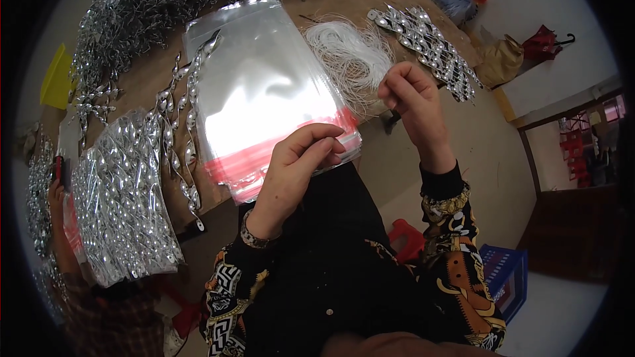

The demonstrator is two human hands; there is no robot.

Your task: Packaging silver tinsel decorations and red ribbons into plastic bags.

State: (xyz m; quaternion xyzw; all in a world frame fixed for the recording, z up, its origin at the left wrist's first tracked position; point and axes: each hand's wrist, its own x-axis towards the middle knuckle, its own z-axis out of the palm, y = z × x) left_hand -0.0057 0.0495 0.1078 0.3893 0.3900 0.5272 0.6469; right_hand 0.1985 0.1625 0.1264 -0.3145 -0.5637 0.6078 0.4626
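Observation:
My left hand [291,165] is closed in a pinch over the near edge of a stack of clear plastic bags [258,73] with red strips along their near ends. My right hand [420,109] is raised beside a loose bundle of thin white string [350,56], thumb and fingers pressed together. Whatever either pinch holds is too fine or too hidden to make out. Twisted silver ornaments [188,139] lie in strands just left of the bags. Beyond the string, several more silver twists [433,46] are laid side by side at the table's right edge.
A large heap of silver twists [152,6] covers the far left of the brown table [317,0]. A packed bag of twists [122,192] sits at the left edge, near a co-worker's hand [56,195]. A blue plastic crate [506,277] and a red stool [405,241] are below right.

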